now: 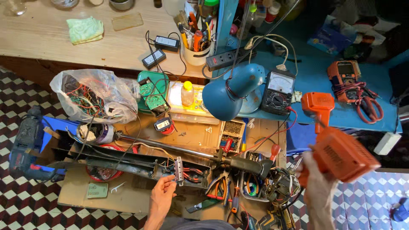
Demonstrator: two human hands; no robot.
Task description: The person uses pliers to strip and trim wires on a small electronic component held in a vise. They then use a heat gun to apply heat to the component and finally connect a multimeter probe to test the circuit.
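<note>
My right hand (pixel 316 184) grips an orange power tool (pixel 336 149) and holds it up at the right, its handle pointing toward the blue bench. My left hand (pixel 164 191) pinches a small grey metal part (pixel 178 170) at the end of a long dark opened device (pixel 128 164) with exposed wires. That device lies across a cardboard sheet (pixel 128 196). A long metal shaft (pixel 170 148) runs from it to a dark motor end (pixel 251 165).
A blue desk lamp (pixel 232 91), an analogue multimeter (pixel 277 91) and an orange digital meter (pixel 345 74) sit on the blue bench. A plastic bag of wires (pixel 91 96), a green circuit-board tray (pixel 152 91), pliers (pixel 219 187) and a blue drill (pixel 25 140) surround the work area.
</note>
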